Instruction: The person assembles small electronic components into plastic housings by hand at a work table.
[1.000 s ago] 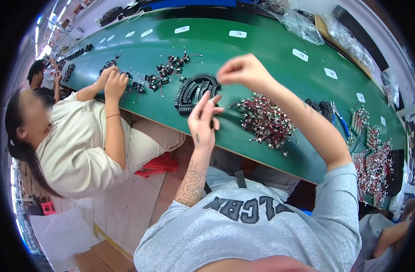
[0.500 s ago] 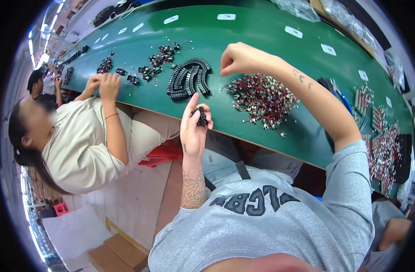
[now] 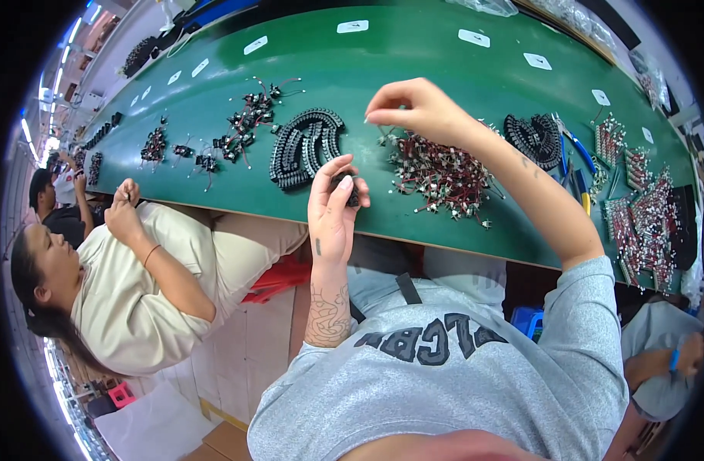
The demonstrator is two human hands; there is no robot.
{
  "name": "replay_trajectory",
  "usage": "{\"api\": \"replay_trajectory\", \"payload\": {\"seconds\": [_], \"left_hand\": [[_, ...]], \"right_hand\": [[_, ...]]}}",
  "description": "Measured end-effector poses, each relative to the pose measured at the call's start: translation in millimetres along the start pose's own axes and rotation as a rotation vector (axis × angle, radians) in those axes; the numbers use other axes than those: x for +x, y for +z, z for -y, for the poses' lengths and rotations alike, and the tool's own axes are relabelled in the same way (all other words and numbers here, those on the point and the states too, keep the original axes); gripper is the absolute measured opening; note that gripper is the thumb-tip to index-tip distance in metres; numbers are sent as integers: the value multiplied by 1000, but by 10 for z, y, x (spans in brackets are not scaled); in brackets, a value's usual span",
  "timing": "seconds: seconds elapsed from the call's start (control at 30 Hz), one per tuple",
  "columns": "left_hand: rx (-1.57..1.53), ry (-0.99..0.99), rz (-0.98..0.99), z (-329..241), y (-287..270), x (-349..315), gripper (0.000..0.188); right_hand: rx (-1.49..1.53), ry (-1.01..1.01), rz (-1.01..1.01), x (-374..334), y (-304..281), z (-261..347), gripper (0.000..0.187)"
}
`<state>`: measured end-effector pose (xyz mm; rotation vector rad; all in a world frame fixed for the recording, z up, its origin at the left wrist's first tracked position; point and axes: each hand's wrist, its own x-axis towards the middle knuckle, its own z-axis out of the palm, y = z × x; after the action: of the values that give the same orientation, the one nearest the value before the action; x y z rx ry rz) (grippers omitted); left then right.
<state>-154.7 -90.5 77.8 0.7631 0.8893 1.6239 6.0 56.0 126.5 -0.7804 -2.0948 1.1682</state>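
My left hand (image 3: 330,219), raised at the table's front edge, is closed round a small black ridged piece (image 3: 353,197); the fingers hide much of it. Above the far left side of a heap of red and black wires with white connectors (image 3: 444,177), my right hand (image 3: 417,111) has thumb and forefinger pinched together. A tiny white bit shows at their tips, too small to name. Left of the heap, rows of black ridged pieces (image 3: 290,157) lie in a curved, nested group on the green table (image 3: 360,65).
Black parts with wires (image 3: 248,115) lie farther left, near a seated co-worker (image 3: 144,284). To the right are another curved black group (image 3: 533,138), blue-handled pliers (image 3: 579,146), a yellow-handled tool (image 3: 585,201) and bundled wires (image 3: 648,230). White labels (image 3: 473,38) line the far side.
My left index finger, stretched up before, has curled in round the black piece. My right hand has moved slightly over the wire heap, its pinch now showing. The whole view has shifted a little.
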Motion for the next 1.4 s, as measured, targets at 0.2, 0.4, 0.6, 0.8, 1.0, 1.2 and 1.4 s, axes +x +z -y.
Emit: {"api": "replay_trajectory", "payload": {"seconds": [0.2, 0.4, 0.6, 0.8, 1.0, 1.2, 1.4], "left_hand": [[-10, -105, 75, 136, 121, 353, 30], [-100, -189, 291, 362, 322, 641, 35], [-20, -203, 350, 480, 645, 731, 38], [148, -147, 413, 580, 836, 740, 40], [151, -141, 448, 732, 951, 755, 43], [156, -103, 424, 840, 940, 828, 46], [225, -31, 445, 961, 919, 910, 46]], "right_hand": [[467, 324, -138, -207, -279, -65, 16], [833, 423, -306, -590, -501, -305, 23], [677, 356, -462, -868, -577, -302, 22], [309, 159, -547, -1057, -573, -388, 23], [375, 55, -635, -1130, -596, -491, 24], [557, 90, -641, -1164, -537, -522, 26], [628, 184, -604, -1119, -581, -589, 28]]}}
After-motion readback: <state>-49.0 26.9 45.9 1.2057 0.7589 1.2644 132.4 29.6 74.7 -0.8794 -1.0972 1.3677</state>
